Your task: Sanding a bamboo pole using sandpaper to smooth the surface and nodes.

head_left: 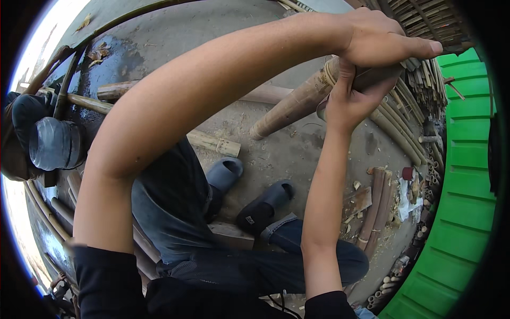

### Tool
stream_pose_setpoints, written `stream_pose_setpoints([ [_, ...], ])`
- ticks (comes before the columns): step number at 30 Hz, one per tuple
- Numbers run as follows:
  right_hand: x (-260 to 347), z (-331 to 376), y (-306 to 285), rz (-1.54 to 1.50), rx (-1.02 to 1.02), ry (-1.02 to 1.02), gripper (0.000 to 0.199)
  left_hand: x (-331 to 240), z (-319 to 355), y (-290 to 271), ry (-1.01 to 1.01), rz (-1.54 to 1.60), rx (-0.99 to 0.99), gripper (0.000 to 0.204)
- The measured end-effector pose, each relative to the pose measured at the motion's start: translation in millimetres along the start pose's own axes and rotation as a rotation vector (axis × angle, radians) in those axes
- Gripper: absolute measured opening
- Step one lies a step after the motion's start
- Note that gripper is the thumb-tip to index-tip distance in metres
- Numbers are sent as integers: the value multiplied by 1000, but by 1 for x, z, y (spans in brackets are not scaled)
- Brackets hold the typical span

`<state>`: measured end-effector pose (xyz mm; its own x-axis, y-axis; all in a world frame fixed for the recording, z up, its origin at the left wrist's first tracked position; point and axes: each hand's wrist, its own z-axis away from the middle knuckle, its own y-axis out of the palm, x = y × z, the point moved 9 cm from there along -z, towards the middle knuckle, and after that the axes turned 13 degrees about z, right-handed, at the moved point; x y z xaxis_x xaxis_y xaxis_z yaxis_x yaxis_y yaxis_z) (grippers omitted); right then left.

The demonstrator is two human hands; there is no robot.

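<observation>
A thick bamboo pole (pixel 297 106) slants from the ground up to my hands at the upper right, with a paler ring round it near my grip. My right hand (pixel 353 103) clasps it from below, the thumb on one side and the fingers on the other. Across its upper part lies my left hand (pixel 380 40), closed over it with the thumb stretched out to the right. Its other fingers are mostly hidden behind the back of the hand. The upper end of the pole is dark and partly covered by both hands.
Bamboo lengths (pixel 374 207) and scraps lie on the concrete at right, beside a green ribbed wall (pixel 467 175). More poles (pixel 396 133) are stacked behind my right hand. A clear plastic jar (pixel 56 143) stands at left. My sandals (pixel 226 173) are below the pole.
</observation>
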<state>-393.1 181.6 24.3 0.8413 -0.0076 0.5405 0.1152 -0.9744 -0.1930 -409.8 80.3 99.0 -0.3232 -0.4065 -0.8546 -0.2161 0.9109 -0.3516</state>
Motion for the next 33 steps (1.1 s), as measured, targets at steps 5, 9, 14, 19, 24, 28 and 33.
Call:
stream_pose_setpoints([
  [5, -42, 36, 9, -180, -264, 246, 64, 2, 5, -17, -7, -2, -45, 98],
  [9, -103, 90, 17, -402, -353, 951, 66, -21, 23, -22, 303, -11, 58, 69],
  [14, -119, 147, 23, -509, -354, 1259, 70, -6, 34, 5, 174, 498, 156, 46],
  [19, -143, 202, 16, -414, -400, 1374, 77, -28, 47, 16, 339, 407, 108, 40],
  [24, -119, 120, -13, -615, -635, 1191, 60, -40, 52, 15, 358, 54, 30, 36],
  [28, -74, -5, -25, -787, -519, 1010, 67, -37, 45, 18, 366, 29, 80, 59],
  [33, -52, -52, -22, -945, -621, 1030, 41, -44, 43, 15, 473, -109, 167, 104],
])
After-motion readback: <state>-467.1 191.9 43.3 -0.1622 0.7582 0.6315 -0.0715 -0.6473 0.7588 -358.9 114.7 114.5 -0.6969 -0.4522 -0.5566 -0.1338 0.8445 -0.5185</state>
